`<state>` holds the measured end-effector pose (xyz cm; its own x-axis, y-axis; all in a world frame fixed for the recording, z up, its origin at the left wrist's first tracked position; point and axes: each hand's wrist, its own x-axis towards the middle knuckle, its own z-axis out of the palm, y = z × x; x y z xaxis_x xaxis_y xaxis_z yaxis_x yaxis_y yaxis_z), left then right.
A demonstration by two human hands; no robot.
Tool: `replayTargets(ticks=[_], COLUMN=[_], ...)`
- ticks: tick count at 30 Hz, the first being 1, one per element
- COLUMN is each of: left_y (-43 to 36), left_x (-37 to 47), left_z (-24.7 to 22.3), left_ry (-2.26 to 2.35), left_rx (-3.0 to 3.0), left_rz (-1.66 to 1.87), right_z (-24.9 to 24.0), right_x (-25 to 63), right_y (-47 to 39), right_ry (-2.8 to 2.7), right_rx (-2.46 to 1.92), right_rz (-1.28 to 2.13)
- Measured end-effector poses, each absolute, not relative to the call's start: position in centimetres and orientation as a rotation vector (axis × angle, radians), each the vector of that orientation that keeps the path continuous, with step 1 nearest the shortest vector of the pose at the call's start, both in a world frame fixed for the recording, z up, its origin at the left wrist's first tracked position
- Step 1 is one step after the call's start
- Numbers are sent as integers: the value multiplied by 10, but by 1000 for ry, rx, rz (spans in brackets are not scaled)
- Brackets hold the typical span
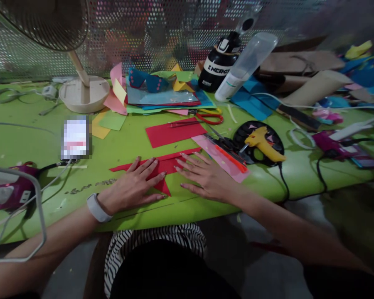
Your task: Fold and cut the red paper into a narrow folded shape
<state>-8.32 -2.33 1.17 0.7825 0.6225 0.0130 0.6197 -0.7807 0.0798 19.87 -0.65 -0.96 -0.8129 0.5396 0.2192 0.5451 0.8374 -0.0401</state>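
A folded piece of red paper (162,171) lies on the green table (180,205) near its front edge, with a long narrow fold along its top and a pointed part below. Flat on its left side rests my left hand (137,182), fingers spread. My right hand (202,174) lies flat at its right end, fingers apart, partly covering it. Just behind is a red rectangle of paper (165,135) with metal tweezers (183,123) on it. A pink strip (239,175) under an orange cutter (227,157) lies beside my right hand.
A yellow glue gun (263,143) sits on a black round tray (243,128), its cord running over the front edge. Red-handled scissors (210,118), a black bottle (216,66) and a fan base (84,95) stand or lie behind. A phone (75,137) lies left.
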Motion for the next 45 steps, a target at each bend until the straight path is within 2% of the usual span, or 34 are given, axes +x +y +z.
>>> replayTargets(ticks=[3,5,7,10,12,14,19,28,37,42,45], left_y=[-23,-23,-22,-21,-21,-21,-21,-22,-19,-24,-17], left_x=[-84,-84,-84,-84,-84,-84,-84,-83,-81,-55,-37], left_z=[12,12,12,12,13,13,13,14,22,39,40], left_ry=[1002,994,993,994,992,988,999,1009,1061,1412,1593], left_rx=[2887,2887,2893,2898,2893,2882,2855,2846,2791,2630,2299], left_rz=[84,75,61,52,47,45,59,74,87,354,314], right_z=[0,13,26,37,36,30,21,35,14,11,13], right_x=[208,203,190,163,149,142,148,192,168,166,167], right_y=[-8,-7,-2,15,28,39,49,52,46,50,51], right_ry=[-2685,-2517,-2326,-2163,-2112,-2102,-2147,-2019,-2011,-2063,-2097], right_rx=[-927,-1114,-1378,-1613,-1648,-1626,-1574,-1770,-1549,-1554,-1568], right_rz=[32,207,553,1394,1678,1816,1874,1797,1807,1805,1777])
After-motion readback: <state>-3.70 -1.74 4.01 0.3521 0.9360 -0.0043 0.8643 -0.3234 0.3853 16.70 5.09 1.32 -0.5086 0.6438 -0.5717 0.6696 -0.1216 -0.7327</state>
